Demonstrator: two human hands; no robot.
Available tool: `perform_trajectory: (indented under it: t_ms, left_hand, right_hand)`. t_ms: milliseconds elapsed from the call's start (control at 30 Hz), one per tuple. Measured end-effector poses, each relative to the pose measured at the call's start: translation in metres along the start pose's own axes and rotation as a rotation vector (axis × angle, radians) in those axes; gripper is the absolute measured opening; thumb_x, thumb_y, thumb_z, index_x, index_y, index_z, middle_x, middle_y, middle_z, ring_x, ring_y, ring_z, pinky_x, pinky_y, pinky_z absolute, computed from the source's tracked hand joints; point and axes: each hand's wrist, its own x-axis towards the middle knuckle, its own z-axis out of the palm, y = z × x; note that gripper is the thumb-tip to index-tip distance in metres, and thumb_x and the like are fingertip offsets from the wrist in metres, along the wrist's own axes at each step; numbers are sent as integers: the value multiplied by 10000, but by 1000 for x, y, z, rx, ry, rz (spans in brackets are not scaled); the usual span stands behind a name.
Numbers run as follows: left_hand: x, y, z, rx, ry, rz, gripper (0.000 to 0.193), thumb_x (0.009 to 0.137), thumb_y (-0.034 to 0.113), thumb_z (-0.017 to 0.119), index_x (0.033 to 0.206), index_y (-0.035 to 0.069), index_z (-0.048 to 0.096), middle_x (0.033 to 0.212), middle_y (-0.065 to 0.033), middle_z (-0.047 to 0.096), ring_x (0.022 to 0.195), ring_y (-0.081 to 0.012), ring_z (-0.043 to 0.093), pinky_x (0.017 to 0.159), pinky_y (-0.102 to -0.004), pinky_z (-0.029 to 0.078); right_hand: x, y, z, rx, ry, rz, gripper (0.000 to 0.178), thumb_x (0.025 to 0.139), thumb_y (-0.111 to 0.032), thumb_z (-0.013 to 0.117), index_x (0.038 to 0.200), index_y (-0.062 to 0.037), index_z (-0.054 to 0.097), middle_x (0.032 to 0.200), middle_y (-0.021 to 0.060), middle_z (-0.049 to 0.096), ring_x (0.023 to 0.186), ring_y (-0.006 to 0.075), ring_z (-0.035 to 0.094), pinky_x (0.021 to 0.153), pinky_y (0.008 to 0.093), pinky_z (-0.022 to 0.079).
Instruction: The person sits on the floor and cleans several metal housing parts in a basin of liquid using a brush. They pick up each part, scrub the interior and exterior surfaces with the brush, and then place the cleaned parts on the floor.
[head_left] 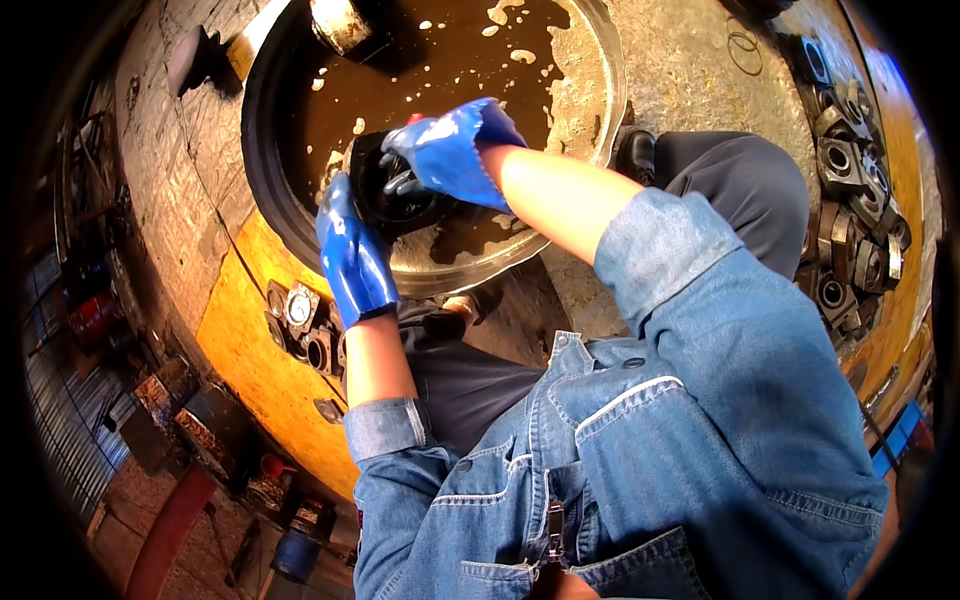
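Black, round, hollow part with a glossy, wet-looking surface (372, 185), held at the near left side of a wide, round, dark-rimmed metal basin (262, 140) of murky brown liquid (440, 75) with pale foam patches. Both hands are at this part, close together. The left hand, in a shiny blue rubber glove (352, 250), lies along its left side; its fingertips are mostly hidden, so how tightly it grips cannot be told. The right hand, in a matching blue rubber glove (445, 150), reaches over the opening with bent fingers; whether they are closed on anything is unclear, though a small red bit (415, 118) shows beside them. The step in hand looks like wiping or washing the inside. The next move seems to call for a steady left hold on a slippery surface while the right fingers work around the wall. The part's interior is too dark to read.
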Motion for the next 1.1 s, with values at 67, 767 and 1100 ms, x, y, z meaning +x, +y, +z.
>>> perform_trajectory:
  t_ms: [67, 767, 1100]
  left_hand:
    - [0, 1, 2, -2, -4, 16, 426, 1122, 310, 607, 1407, -6, 622, 1302, -141, 702, 1182, -231, 691, 1046, -371, 556]
    - [-3, 3, -5, 139, -38, 0, 463, 1108, 437, 604, 1350, 67, 740, 1005, -25, 740, 688, -112, 546, 575, -277, 384]
    - [7, -6, -6, 87, -65, -20, 488, 1097, 422, 661, 1394, 38, 716, 1158, -76, 759, 918, -160, 685, 771, -296, 557]
  right_hand:
    - [13, -14, -19, -304, -190, -80, 379, 1027, -338, 670, 1260, -48, 741, 1067, 180, 787, 977, 300, 774, 838, 428, 613]
    - [4, -34, -28, -253, -347, -375, 300, 1033, -243, 590, 1091, 19, 724, 940, 243, 759, 936, 420, 758, 855, 516, 610]
    - [3, -22, -12, 50, -348, 112, 319, 991, -320, 618, 1129, -94, 795, 1014, 174, 791, 969, 357, 760, 861, 477, 573]
